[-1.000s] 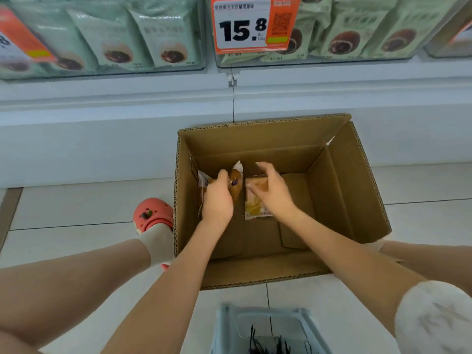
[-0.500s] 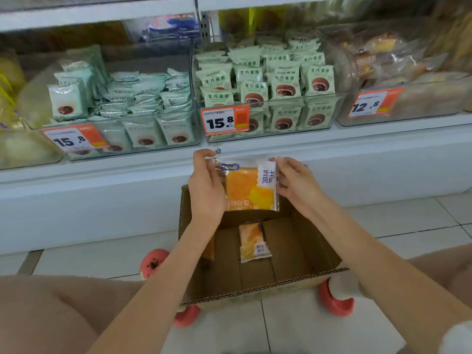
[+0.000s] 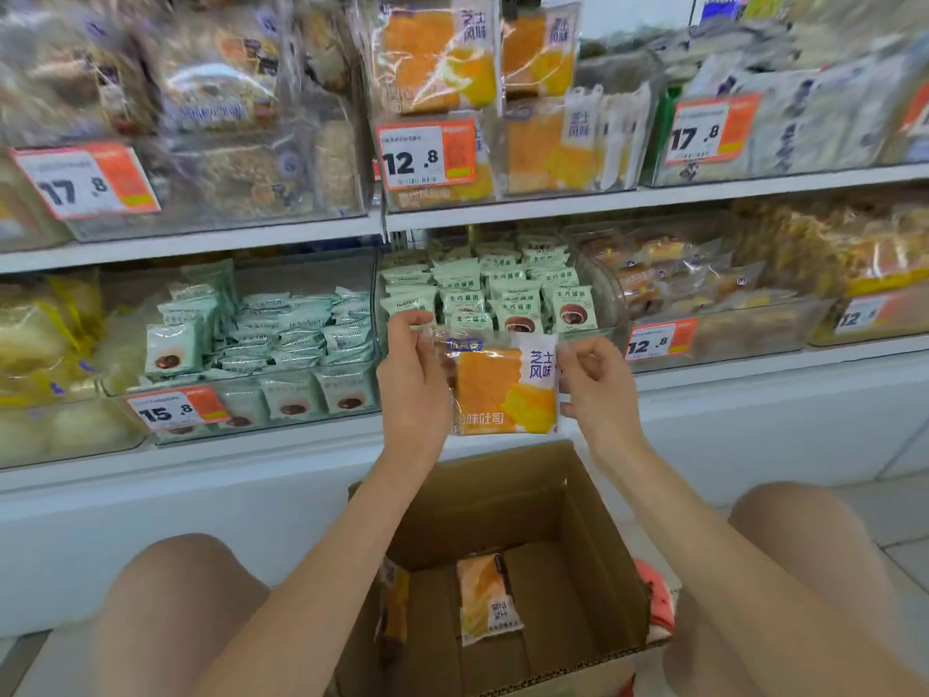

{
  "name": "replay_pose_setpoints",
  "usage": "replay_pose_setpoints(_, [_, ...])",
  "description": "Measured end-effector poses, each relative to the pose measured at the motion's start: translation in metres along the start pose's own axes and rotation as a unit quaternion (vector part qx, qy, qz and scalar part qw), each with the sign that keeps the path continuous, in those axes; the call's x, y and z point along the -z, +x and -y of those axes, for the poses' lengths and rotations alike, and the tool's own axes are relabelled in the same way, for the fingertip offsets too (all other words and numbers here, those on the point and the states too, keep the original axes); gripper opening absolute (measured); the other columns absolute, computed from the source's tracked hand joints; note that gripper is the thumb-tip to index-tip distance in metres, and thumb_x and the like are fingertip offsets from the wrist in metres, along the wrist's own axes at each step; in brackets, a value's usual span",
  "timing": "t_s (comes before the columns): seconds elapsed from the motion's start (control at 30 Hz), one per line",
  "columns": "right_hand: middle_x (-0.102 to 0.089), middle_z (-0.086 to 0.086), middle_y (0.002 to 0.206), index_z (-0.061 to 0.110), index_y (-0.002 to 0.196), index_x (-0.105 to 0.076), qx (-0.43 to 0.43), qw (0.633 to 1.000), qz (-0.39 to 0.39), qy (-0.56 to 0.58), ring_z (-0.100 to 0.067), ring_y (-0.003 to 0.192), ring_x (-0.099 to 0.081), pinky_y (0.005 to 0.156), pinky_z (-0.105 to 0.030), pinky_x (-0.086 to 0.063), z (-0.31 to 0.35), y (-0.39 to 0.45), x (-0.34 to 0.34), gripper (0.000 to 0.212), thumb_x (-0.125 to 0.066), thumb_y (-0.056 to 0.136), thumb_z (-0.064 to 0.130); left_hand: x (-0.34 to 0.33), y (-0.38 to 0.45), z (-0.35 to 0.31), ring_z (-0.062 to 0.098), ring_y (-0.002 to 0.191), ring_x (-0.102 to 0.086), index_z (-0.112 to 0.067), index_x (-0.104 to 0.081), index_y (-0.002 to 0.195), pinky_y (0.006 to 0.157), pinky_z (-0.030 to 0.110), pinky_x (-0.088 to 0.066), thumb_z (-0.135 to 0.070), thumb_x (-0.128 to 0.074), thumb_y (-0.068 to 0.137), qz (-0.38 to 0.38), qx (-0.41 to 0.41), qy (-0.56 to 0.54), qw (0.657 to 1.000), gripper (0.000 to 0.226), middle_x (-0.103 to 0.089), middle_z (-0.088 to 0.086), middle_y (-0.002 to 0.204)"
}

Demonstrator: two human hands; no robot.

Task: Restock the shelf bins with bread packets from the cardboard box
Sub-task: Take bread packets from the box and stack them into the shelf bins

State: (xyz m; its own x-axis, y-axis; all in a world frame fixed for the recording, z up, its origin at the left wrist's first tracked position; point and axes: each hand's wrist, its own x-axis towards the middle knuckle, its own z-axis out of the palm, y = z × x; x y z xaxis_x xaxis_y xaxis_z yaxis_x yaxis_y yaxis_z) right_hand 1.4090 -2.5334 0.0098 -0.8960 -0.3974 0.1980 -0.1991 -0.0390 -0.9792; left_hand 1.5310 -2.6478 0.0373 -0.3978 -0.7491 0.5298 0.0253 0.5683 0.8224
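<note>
Both hands, left hand (image 3: 414,389) and right hand (image 3: 595,389), pinch opposite edges of an orange bread packet (image 3: 505,389), held flat above the cardboard box (image 3: 598,560), probably squaring it for the matching bin (image 3: 437,198) higher up.

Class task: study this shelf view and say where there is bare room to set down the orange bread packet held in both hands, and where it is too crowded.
Free: inside the 12.8 bin on the upper shelf, right of its upright orange packets, and the cardboard box floor right of the flat packet. Crowded: the green-packet bins behind the left hand, right hand and held packet.
</note>
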Motion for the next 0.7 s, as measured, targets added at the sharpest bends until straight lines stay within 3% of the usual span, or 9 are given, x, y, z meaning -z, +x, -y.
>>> replay_pose_setpoints(0.13, [-0.054,-0.007,0.078,0.021,0.084,-0.048,0.021,0.999,-0.042,0.001,-0.021,0.074,-0.052,0.066,-0.034,-0.042,0.025,0.018,-0.004,0.015,-0.046,0.098,0.021,-0.004,0.021,-0.018,0.008,0.044,-0.035,-0.021,-0.046,0.108,0.046,0.039,-0.043,-0.009,-0.034,0.102,-0.013,-0.006,-0.034,0.999,0.018,-0.04,-0.004,0.057])
replay_pose_setpoints(0.2, [-0.057,-0.005,0.085,0.016,0.093,-0.05,0.002,0.999,-0.05,0.009,-0.017,0.077,-0.054,0.063,-0.027,-0.042,0.04,0.03,-0.005,0.011,-0.043,0.1,0.022,-0.007,0.035,-0.028,0.008,0.044,-0.036,-0.021,-0.047,0.107,0.047,0.04,-0.043,-0.009,-0.033,0.102,-0.021,-0.006,-0.039,0.999,0.019,-0.04,-0.003,0.057])
replay_pose_setpoints(0.27, [-0.061,-0.004,0.089,0.016,0.101,-0.052,-0.023,0.999,-0.002,0.04,-0.013,0.073,-0.057,0.06,-0.026,-0.045,0.056,0.04,-0.007,0.013,-0.042,0.1,0.026,-0.009,0.051,-0.038,0.006,0.042,-0.037,-0.015,-0.048,0.108,0.044,0.033,-0.039,-0.008,-0.033,0.102,-0.045,-0.025,-0.033,0.998,0.018,-0.041,-0.003,0.057])
replay_pose_setpoints(0.33, [-0.067,-0.005,0.097,0.021,0.108,-0.051,-0.039,0.993,0.074,0.081,-0.016,0.081,-0.064,0.071,-0.036,-0.054,0.075,0.054,-0.006,0.015,-0.046,0.099,0.032,-0.01,0.071,-0.05,0.002,0.043,-0.042,-0.013,-0.048,0.108,0.042,0.02,-0.036,-0.01,-0.033,0.102,-0.063,-0.038,-0.029,0.997,0.016,-0.045,-0.005,0.059])
replay_pose_setpoints(0.47, [-0.063,0.003,0.116,0.024,0.13,-0.043,0.044,0.992,0.112,0.022,-0.013,0.104,-0.061,0.083,-0.034,-0.051,0.121,0.096,0.002,0.045,-0.062,0.089,0.03,-0.02,0.12,-0.082,0.011,0.054,-0.056,-0.02,-0.043,0.102,0.049,0.038,-0.043,-0.014,-0.032,0.103,-0.044,-0.1,-0.039,0.993,0.013,-0.057,0.002,0.065])
replay_pose_setpoints(0.53, [-0.061,0.008,0.117,0.024,0.127,-0.044,0.09,0.991,0.1,0.013,-0.009,0.105,-0.058,0.086,-0.031,-0.049,0.152,0.119,0.008,0.042,-0.063,0.089,0.026,-0.029,0.146,-0.101,0.022,0.065,-0.06,-0.02,-0.043,0.108,0.061,0.044,-0.049,-0.019,-0.03,0.103,-0.03,-0.131,-0.042,0.99,0.013,-0.062,0.008,0.076])
replay_pose_setpoints(0.6, [-0.064,0.008,0.106,0.021,0.117,-0.051,0.136,0.987,0.075,0.04,-0.009,0.097,-0.062,0.086,-0.032,-0.05,0.184,0.144,0.017,0.027,-0.06,0.092,0.018,-0.038,0.174,-0.113,0.008,0.08,-0.057,-0.012,-0.044,0.123,0.073,0.029,-0.048,-0.025,-0.029,0.103,-0.026,-0.182,-0.02,0.983,0.028,-0.062,-0.001,0.097])
replay_pose_setpoints(0.63, [-0.065,0.005,0.1,0.018,0.111,-0.054,0.163,0.984,0.052,0.047,-0.011,0.093,-0.063,0.084,-0.031,-0.051,0.198,0.159,0.023,0.02,-0.059,0.092,0.016,-0.042,0.189,-0.114,0.007,0.098,-0.055,-0.009,-0.042,0.131,0.087,0.027,-0.045,-0.029,-0.029,0.103,-0.029,-0.217,0.015,0.976,0.037,-0.059,0.0,0.113])
replay_pose_setpoints(0.7, [-0.065,0.002,0.094,0.017,0.103,-0.054,0.205,0.977,0.007,0.053,-0.008,0.084,-0.063,0.081,-0.026,-0.051,0.224,0.191,0.033,0.011,-0.057,0.093,0.013,-0.05,0.221,-0.107,0.021,0.128,-0.043,-0.005,-0.039,0.139,0.11,0.04,-0.028,-0.033,-0.026,0.102,-0.062,-0.313,0.168,0.933,0.049,-0.049,0.009,0.138])
